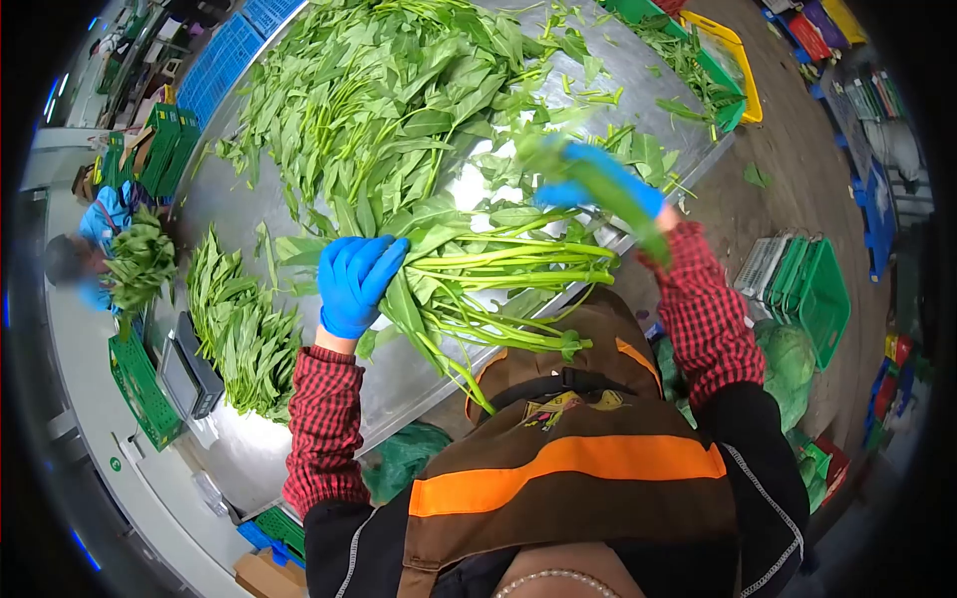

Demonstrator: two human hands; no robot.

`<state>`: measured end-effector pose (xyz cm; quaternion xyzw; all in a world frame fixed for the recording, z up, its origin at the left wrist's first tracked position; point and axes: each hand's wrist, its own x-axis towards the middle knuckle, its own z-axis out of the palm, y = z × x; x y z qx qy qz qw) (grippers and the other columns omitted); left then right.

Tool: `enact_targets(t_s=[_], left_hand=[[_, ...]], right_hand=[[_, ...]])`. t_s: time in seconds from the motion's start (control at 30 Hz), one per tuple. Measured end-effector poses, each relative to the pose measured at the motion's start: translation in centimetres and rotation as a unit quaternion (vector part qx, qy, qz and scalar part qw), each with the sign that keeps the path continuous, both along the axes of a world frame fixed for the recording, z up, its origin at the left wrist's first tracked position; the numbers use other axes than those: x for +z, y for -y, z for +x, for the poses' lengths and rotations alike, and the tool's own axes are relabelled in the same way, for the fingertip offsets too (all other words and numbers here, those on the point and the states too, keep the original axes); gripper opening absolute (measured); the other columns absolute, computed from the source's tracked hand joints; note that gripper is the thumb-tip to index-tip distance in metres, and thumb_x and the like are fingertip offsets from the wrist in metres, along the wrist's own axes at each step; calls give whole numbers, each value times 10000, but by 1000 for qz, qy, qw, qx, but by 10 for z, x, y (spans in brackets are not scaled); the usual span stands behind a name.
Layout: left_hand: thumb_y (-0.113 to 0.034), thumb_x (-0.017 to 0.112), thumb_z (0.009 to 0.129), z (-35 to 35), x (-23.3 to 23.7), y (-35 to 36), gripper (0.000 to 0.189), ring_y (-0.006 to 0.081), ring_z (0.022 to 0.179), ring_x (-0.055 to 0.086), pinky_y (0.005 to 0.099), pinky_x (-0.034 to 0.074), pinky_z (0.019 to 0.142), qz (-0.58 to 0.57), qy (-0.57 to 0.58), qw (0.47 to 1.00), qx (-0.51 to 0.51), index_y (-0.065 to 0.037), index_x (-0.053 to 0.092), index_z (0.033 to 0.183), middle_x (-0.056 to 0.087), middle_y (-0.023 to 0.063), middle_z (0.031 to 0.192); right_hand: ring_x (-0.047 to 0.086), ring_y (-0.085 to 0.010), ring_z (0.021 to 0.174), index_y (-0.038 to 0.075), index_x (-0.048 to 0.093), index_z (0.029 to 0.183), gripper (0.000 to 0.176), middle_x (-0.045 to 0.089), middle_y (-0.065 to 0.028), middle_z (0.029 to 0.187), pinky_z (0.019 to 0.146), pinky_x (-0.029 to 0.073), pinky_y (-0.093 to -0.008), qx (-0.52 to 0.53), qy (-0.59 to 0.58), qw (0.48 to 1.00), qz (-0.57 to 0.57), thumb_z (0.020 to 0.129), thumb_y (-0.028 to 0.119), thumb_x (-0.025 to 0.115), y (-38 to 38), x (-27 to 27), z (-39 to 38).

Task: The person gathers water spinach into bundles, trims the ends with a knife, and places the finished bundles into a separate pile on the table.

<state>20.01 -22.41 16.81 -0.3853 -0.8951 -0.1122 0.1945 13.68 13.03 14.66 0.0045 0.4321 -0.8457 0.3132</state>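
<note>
My left hand (359,284), in a blue glove, is closed round the leafy part of a bunch of water spinach (498,267). Its long pale stems point right, over the table's near edge and in front of my apron. To the right, my right hand (603,181), also blue-gloved, is raised and smeared by motion. A long green water spinach leaf or sprig (618,194) lies across its fingers, which look closed on it. Beyond both hands a large heap of water spinach (389,90) spreads over the metal table (224,214).
A smaller pile of greens (239,329) lies left, near a scale (194,364). Another person (108,219) at far left holds a leafy bunch. Green crate (733,112) and yellow crate (746,85) stand at the back right; green crates (822,299) and wrapped bundles (783,369) stand right.
</note>
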Motion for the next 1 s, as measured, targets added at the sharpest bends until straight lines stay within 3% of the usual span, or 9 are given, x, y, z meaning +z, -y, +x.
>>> enact_targets(t_s=[0.1,0.17,0.27,0.4,0.47,0.53,0.6,0.73,1.0], left_hand=[[-94,658,678,-7,-2,-7,552,251,906,577,366,440,822,21,94,995,18,-141,589,1223,617,60,1073],[-148,728,675,-10,3,-10,638,288,922,582,372,444,843,55,245,967,53,-89,538,1282,625,105,1074],[-205,747,712,-2,-33,6,613,321,911,599,385,461,836,231,470,847,93,-34,531,1260,639,139,1048],[-231,760,705,2,-66,46,527,284,867,637,373,490,783,147,468,869,56,12,580,1135,667,150,990],[-148,777,680,7,-39,33,485,189,878,637,342,504,797,259,590,753,135,3,598,1106,674,94,980],[-97,791,659,11,-37,38,509,161,890,628,328,506,813,294,616,717,143,1,591,1117,671,79,992],[-67,795,646,17,-37,38,566,165,910,621,328,502,827,320,642,676,167,-2,566,1160,662,71,1025],[-75,814,627,16,-48,38,684,171,1014,579,327,466,911,236,659,689,186,-24,519,1243,617,61,1141],[-95,811,632,39,-45,45,776,182,1125,526,349,391,1008,391,687,594,150,-40,463,1323,556,52,1252]], right_hand=[[550,-213,1127,66,542,1248,365,572,-107,1254,974,444,-353,229,-364,858,282,934,252,533,28,-46,-7],[532,-227,1171,50,546,1236,347,558,-121,1277,1008,428,-347,123,-96,984,-84,948,240,512,38,-78,-7],[583,-217,1093,33,572,1189,307,594,-127,1217,961,467,-341,113,172,955,-215,939,208,537,33,-69,8],[652,-160,865,17,562,1215,318,658,-111,1086,759,533,-293,4,161,987,-13,965,195,481,22,-77,-10],[626,-123,704,16,592,1163,277,675,-85,1019,640,508,-253,-56,125,988,-66,944,174,532,-18,-76,-19],[591,-91,700,33,609,1150,266,665,-70,1005,593,473,-219,94,106,920,-366,942,188,548,-23,-69,-34],[603,-98,819,35,599,1167,302,651,-61,1023,677,496,-238,-46,122,985,109,931,222,577,-25,-38,-22],[588,-103,940,24,617,1138,386,640,-45,1053,842,475,-258,80,-135,958,238,857,284,670,17,8,5],[618,-104,859,52,625,1140,312,658,-30,1022,650,460,-181,-19,65,994,83,886,234,631,-54,-71,-50]])
